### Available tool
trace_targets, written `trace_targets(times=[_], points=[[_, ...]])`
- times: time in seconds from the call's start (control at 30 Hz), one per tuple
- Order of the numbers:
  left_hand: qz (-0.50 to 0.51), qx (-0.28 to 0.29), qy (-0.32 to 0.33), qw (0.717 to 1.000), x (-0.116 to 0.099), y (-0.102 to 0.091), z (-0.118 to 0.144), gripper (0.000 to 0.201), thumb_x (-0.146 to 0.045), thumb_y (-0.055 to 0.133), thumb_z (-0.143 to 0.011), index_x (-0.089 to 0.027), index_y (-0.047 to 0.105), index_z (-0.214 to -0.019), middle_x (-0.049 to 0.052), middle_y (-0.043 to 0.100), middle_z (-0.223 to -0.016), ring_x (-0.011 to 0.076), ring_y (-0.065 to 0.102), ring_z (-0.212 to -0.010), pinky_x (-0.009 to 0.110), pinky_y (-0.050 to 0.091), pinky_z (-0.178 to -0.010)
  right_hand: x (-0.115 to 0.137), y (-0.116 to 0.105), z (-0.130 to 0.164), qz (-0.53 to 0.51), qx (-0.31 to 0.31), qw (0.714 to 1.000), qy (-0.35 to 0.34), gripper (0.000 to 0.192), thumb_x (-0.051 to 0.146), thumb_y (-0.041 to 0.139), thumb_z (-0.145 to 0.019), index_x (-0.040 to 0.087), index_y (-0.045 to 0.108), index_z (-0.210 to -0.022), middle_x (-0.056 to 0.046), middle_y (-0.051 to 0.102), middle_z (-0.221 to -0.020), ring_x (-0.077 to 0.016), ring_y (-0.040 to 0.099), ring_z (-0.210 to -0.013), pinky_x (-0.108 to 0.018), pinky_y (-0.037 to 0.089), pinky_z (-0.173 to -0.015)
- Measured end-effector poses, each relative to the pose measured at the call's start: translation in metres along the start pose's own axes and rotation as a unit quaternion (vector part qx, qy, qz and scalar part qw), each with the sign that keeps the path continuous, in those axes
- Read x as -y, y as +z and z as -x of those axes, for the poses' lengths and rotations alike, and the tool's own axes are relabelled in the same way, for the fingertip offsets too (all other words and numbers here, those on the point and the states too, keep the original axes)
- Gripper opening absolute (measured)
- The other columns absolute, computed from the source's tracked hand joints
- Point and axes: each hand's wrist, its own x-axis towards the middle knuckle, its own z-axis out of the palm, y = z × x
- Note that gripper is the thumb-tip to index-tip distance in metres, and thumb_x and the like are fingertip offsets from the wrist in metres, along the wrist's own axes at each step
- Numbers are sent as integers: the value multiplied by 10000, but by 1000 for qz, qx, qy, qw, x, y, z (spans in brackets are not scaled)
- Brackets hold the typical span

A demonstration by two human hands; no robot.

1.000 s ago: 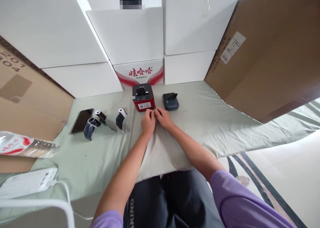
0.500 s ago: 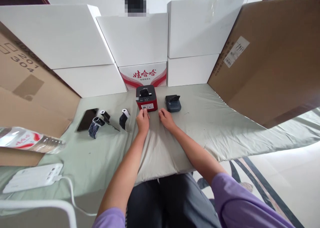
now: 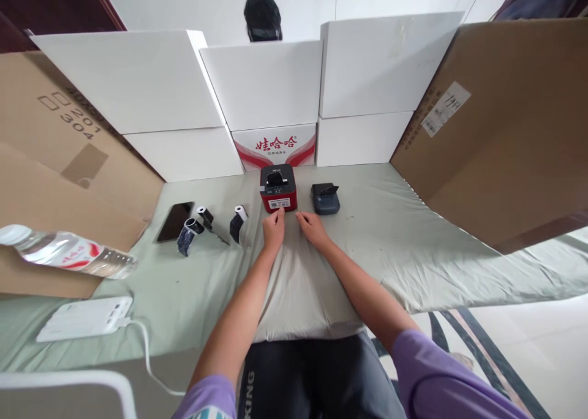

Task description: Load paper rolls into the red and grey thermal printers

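Observation:
A small red and black printer (image 3: 278, 188) stands on the pale green cloth (image 3: 376, 235) in front of a red-and-white printed carton (image 3: 275, 146). My left hand (image 3: 274, 229) lies just before it, fingertips reaching up to its front label, holding nothing. My right hand (image 3: 311, 226) rests on the cloth a little to the right, fingers loose and empty, just below a small dark grey printer (image 3: 326, 198). The two hands are apart.
Left of my hands lie three paper rolls (image 3: 237, 223) (image 3: 204, 215) (image 3: 187, 235), a dark phone (image 3: 174, 221), a water bottle (image 3: 68, 253) and a white power strip (image 3: 85, 318). White boxes (image 3: 261, 82) and cardboard sheets (image 3: 496, 131) wall the area. A person's head (image 3: 263, 16) shows behind.
My hands, pressed together a second ago, have separated. The left fingertips now reach the red printer's front. The view has tilted upward.

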Motion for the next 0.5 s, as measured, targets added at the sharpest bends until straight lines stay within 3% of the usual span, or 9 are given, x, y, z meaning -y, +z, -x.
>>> trace_targets(times=[0.2,0.33,0.4,0.5], points=[[14,2,-19,1000,0,1,1,561,-586,404,-996,-221,407,-570,-20,406,-514,140,408,-534,289,300,-564,-2,-2,0,3,4,1000,8,536,664,406,-918,238,315,-606,33,323,-575,-137,328,-590,-290,233,-591],[-13,-4,1,1000,-2,0,5,430,-499,438,-1006,-227,471,-674,-25,466,-575,151,464,-568,276,358,-615,-3,-1,-1,6,10,1000,12,530,655,416,-917,236,324,-606,33,334,-574,-138,337,-589,-289,250,-591],[-24,-29,16,999,-2,-1,5,298,-436,483,-990,-234,518,-774,-4,562,-685,173,559,-671,281,435,-698,-4,0,-2,8,9,1000,14,526,647,427,-911,237,324,-599,33,337,-567,-141,343,-588,-290,254,-591],[-38,-104,52,992,-1,-3,4,106,-327,568,-927,-235,566,-978,85,655,-1004,236,637,-1018,359,504,-928,-5,1,-3,10,-2,1000,19,491,616,450,-907,241,350,-606,32,360,-564,-151,366,-591,-291,285,-594]])
